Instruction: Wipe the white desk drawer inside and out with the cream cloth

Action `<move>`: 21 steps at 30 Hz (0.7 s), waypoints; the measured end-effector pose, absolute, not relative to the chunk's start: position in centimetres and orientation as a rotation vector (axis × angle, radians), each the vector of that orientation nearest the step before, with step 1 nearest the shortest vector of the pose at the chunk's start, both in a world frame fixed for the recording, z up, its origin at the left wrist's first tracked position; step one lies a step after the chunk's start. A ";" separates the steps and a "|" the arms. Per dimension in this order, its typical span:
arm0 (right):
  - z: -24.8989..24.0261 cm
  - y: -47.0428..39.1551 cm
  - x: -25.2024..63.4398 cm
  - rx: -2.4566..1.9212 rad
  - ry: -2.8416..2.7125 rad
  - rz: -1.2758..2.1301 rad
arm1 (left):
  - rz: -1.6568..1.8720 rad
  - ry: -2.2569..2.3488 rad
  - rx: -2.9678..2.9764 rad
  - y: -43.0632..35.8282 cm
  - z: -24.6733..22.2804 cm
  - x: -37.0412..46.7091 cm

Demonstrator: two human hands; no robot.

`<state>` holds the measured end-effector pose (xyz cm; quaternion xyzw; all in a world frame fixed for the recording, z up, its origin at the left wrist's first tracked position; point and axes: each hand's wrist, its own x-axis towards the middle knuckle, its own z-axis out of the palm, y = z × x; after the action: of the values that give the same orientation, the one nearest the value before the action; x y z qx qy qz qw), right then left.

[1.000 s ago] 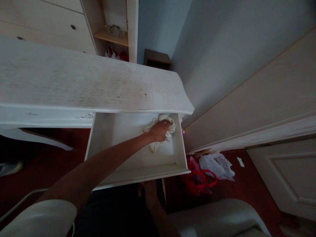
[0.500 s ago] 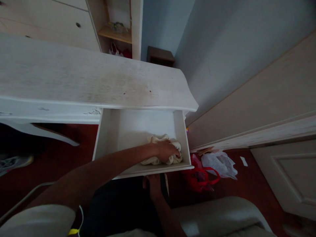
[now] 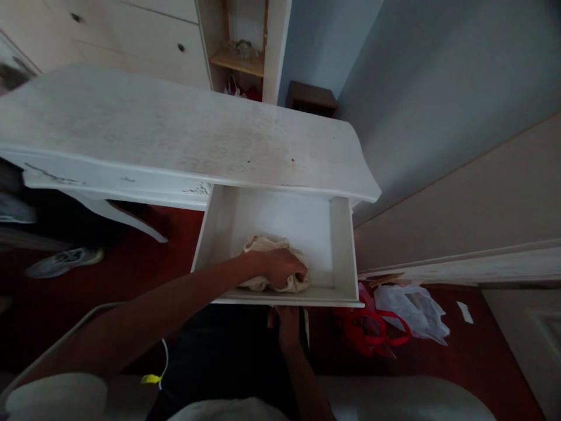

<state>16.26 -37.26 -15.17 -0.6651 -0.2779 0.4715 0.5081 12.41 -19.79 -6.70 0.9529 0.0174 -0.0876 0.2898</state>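
The left hand point(image 3: 280, 266) is curled over a cream, crumpled fabric cloth point(image 3: 265, 242), its fingers bent and gripping the folds; the cloth lies directly beneath and around it, spreading a little beyond the knuckles on the far side. The bunched cloth has no clear long axis, though it looks somewhat wider from side to side than from front to back. The right hand point(image 3: 287, 324) is farther from it, on the near side of the drawer front and close under its edge, with that front wall between hand and cloth; its fingers look bent, but whether they pinch anything I cannot tell. Both are at a white, shallow, rectangular drawer point(image 3: 302, 216), pulled out towards the person and holding the cloth on its floor near the front wall, about midway across. Behind it stretches a white tabletop point(image 3: 210, 128) with a curved edge and brownish stains. To the right, on the dark red floor point(image 3: 442, 368), a bright red handled bag point(image 3: 363, 330) sits just beside a crumpled white plastic bag point(image 3: 414, 313); the contents of both are too dim to make out. Beyond the tabletop, a pale wooden shelf point(image 3: 239, 61) carries a small clear object point(image 3: 244, 49).
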 end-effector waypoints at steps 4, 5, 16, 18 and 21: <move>-15.4 -37.5 16.6 -1.641 -0.735 1.140 | -0.278 0.314 2.523 -19.1 -5.5 6.5; -15.5 -37.5 16.7 -1.646 -0.751 1.147 | -0.299 0.373 2.522 -19.0 -5.2 5.3; -15.5 -37.9 16.8 -1.709 -0.794 1.073 | -0.284 0.935 2.767 -20.8 -4.7 1.4; -16.2 -38.1 16.9 -1.756 -0.823 1.068 | -0.286 1.004 2.776 -21.0 -4.6 1.7; -16.9 -38.6 17.1 -1.826 -0.870 1.069 | -0.254 1.128 2.808 -20.7 -4.7 2.2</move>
<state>17.11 -38.57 -16.94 -0.7265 -0.3463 0.4253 0.4140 2.25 -20.67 -4.72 0.9235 0.3709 -0.0834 0.0523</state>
